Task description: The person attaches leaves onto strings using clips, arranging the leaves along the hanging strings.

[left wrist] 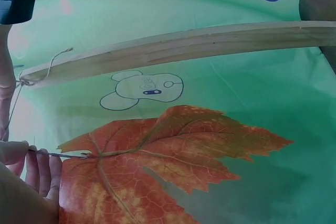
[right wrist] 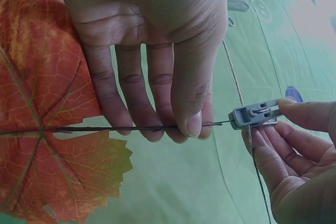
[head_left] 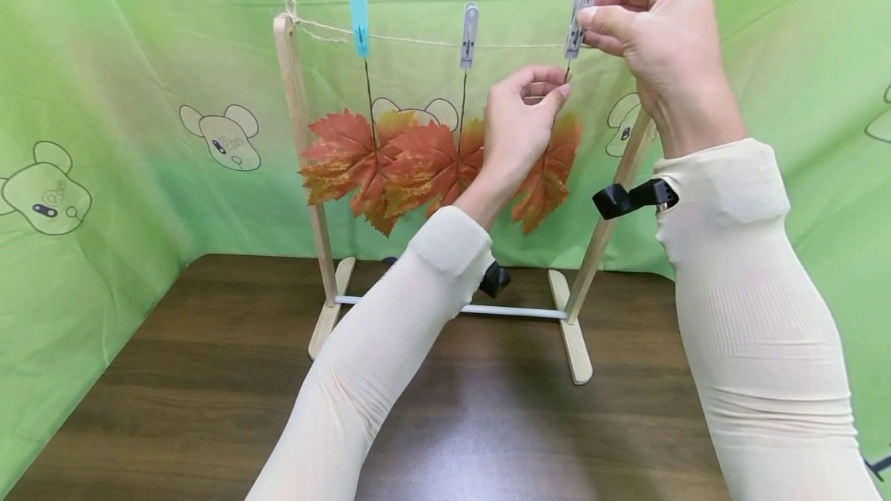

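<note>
My left hand (head_left: 522, 118) pinches the thin dark stem (right wrist: 136, 128) of an orange-red artificial maple leaf (left wrist: 142, 156) between thumb and fingertips. Above it, the thumb and fingers of my right hand (head_left: 671, 41) squeeze the handle end of a grey clothespin (head_left: 576, 25) at the right part of the twine (head_left: 418, 40). In the right wrist view this clothespin (right wrist: 254, 114) sits at the twine, and the stem's tip reaches its mouth; whether it bites the stem I cannot tell. A blue clothespin (head_left: 358, 23) and another grey clothespin (head_left: 469, 35) each hold a leaf by its stem.
The twine is tied to a wooden post (head_left: 299, 91); a second post (head_left: 605, 242) leans behind my right forearm. A white rod (head_left: 518, 311) joins the stand's feet on the brown table (head_left: 174, 393). Green cloth (head_left: 139, 37) with bear drawings surrounds everything.
</note>
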Demonstrator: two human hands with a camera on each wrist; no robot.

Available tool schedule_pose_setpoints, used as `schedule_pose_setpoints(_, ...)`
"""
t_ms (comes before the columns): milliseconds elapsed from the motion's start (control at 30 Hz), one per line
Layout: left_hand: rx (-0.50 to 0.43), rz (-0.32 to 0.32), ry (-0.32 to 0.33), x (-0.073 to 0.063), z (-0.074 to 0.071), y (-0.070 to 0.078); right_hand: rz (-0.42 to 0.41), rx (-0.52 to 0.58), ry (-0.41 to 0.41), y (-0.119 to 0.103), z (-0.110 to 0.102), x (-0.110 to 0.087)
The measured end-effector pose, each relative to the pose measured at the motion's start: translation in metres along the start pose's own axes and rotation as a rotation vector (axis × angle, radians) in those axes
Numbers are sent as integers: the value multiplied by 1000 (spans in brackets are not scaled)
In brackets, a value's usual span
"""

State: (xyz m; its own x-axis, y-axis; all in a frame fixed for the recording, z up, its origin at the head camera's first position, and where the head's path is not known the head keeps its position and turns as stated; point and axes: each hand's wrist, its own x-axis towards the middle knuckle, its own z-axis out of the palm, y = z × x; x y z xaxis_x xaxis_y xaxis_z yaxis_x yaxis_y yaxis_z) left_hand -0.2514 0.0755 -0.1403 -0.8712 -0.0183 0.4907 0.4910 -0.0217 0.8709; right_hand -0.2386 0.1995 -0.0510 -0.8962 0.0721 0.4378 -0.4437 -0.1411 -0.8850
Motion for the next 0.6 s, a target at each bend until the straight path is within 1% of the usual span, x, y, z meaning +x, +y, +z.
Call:
schedule_pose_setpoints(333,16,-5,3,0,0,2,3,-6,0,-1,0,-1)
schedule_pose_setpoints(600,42,10,-2,1,0,1,3,-29,3,1,1,-2)
